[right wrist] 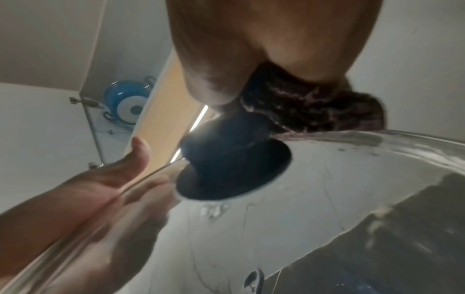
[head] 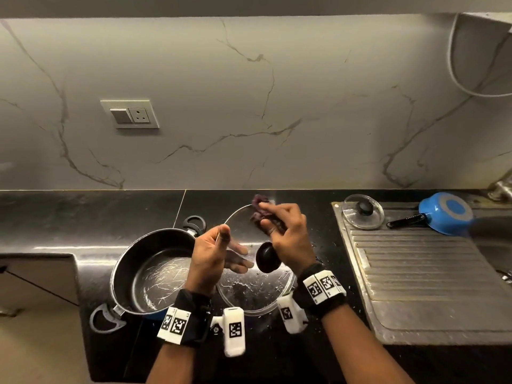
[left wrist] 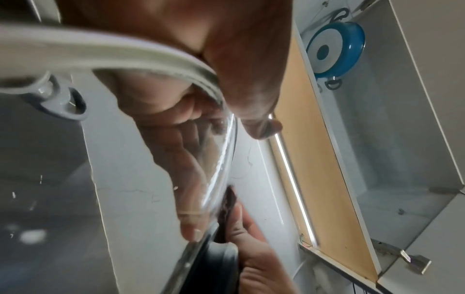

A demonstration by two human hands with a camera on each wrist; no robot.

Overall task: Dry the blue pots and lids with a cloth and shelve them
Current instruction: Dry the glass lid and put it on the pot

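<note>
The glass lid (head: 249,284) is held above the counter (head: 55,217), just right of the large pot (head: 155,273), tilted with its black knob (head: 267,257) facing the person.

**Hand state**
- The left hand (head: 213,256) pinches the lid's left rim: thumb on the upper face, fingers (left wrist: 191,163) spread flat beneath the glass, visible through it in the left wrist view.
- The right hand (head: 285,234) clutches a bunched dark cloth (head: 260,210) and presses it against the far part of the lid, just beyond the knob.

**Handling properties (judged)**
- Glass: rigid, fragile, moderately heavy for its span. Droplets on the surface near the person indicate it is wet and likely slippery.
- The metal-edged rim gives the firmest purchase; the knob is the safest single-hand hold.
- The cloth is soft and conforms to the curve.

**Recommended hold**
- Keep a thumb-over, fingers-under pinch at the rim while wiping.
- Support against the wiping pressure from below to prevent the lid pivoting.

**Remaining items**
- A small lid (head: 363,212) and a blue saucepan (head: 443,213) lie on the drainboard (head: 429,273).
- One blue pot (left wrist: 334,49) already sits on the shelf overhead.
</note>
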